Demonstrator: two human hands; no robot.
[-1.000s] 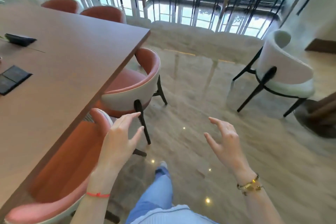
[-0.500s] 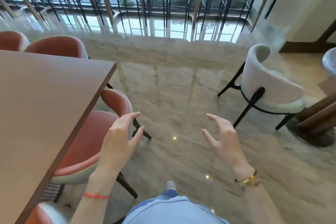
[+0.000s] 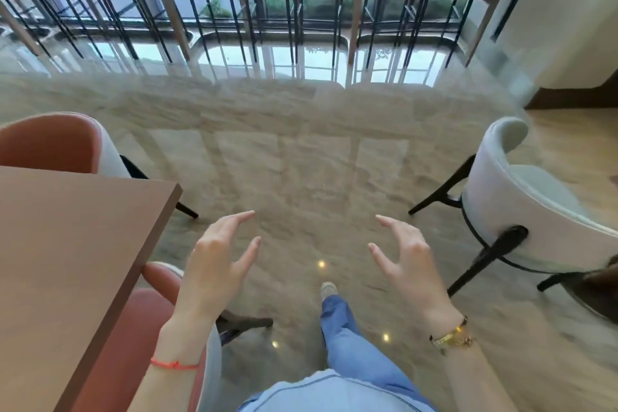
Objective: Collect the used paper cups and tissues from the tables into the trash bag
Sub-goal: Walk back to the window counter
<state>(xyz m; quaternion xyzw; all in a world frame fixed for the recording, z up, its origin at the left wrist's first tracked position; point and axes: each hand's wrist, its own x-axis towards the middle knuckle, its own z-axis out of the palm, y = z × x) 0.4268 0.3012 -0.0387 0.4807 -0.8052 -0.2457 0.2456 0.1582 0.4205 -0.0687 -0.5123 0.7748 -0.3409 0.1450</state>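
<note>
Fingers of the left hand and right hand were spread and curled, holding nothing, above the floor; the table at near left showed bare wood.

Table and white chair cut by frame edges.

A brown tabletop fills the lower left, with orange chairs tucked beside it. A white chair stands on the glossy marble floor at right.
</note>
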